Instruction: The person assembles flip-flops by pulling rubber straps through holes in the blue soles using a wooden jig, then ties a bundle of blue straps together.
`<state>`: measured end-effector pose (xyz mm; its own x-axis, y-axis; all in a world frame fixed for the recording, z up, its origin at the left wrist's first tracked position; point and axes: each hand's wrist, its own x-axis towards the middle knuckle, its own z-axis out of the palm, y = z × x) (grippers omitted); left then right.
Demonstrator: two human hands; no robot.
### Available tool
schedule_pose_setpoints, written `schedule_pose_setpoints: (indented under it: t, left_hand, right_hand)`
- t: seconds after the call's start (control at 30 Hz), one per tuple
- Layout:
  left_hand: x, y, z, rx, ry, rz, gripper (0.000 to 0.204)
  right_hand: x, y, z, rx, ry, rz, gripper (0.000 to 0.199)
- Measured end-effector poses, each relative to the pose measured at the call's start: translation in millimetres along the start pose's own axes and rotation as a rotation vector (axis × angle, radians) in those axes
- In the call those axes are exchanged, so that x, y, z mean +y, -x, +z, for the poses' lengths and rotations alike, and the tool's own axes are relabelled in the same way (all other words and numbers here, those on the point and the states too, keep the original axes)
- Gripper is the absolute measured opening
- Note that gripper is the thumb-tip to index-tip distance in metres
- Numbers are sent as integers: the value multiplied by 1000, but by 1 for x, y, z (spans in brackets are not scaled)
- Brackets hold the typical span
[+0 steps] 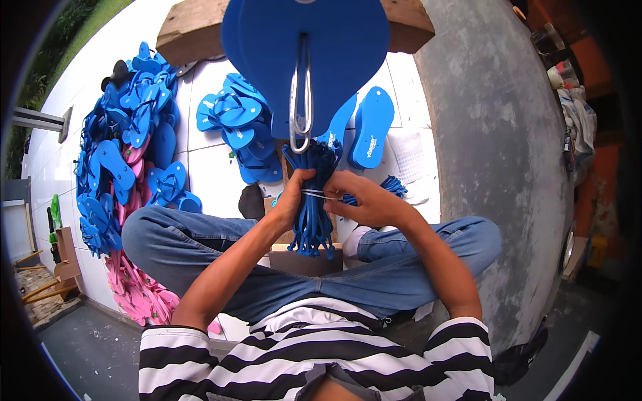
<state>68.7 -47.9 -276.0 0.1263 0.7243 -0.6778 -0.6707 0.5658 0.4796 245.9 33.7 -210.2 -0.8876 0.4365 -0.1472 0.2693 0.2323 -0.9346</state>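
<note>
A thick bundle of blue flip-flop straps (311, 224) hangs upright in front of me, its loose ends pointing down between my legs. My left hand (291, 198) is closed around the left side of this bundle. A thin white band (314, 193) runs across the middle of the straps. On the right, my right hand (364, 200) pinches the band and draws it out from the bundle. Just above the straps, a bent metal rod (303, 100) lies over a large blue sole (314, 47), which rests on a wooden block (194, 30).
A long heap of blue flip-flops (110, 160) lies at the left, with pink flip-flops (137, 284) nearer me. Another blue flip-flop pile (237, 120) sits ahead. Right of the block are a loose blue sole (372, 127) and a smaller strap bundle (393, 186).
</note>
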Motion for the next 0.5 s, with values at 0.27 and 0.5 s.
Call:
schedule_pose_setpoints:
  t: [0.27, 0.5]
  left_hand:
    - [16, 29, 16, -164, -167, 181, 51]
    - [21, 40, 31, -347, 252, 93, 56]
  right_hand:
    - [-17, -4, -12, -54, -171, -87, 27]
    - [-20, -13, -15, -41, -575, -64, 38]
